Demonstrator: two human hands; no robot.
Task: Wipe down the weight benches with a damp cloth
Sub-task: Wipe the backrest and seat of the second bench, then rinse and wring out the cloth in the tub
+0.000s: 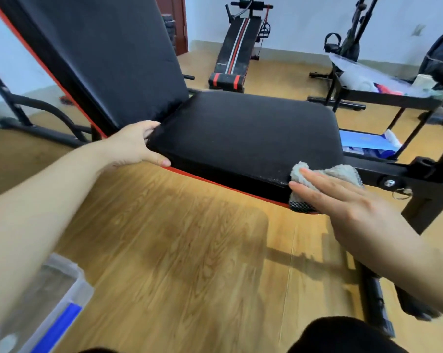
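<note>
Your left hand holds the near left corner of the seat pad. The fingers curl over the top of the corner and the thumb lies along the near side, so I think it steadies the bench. The backrest rises tilted behind this corner.

Further right, the grey cloth is bunched against the near right corner of the pad, partly on the side face and partly hanging below it. Your right hand lies on it with the fingers straight and close together, pressing flat and not pinching.

I judge that you are wiping the near side of the seat. The next move calls for an even stroke along this edge toward your left hand, with enough pressure that the cloth does not slip out. A second bench stands by the far wall.
</note>
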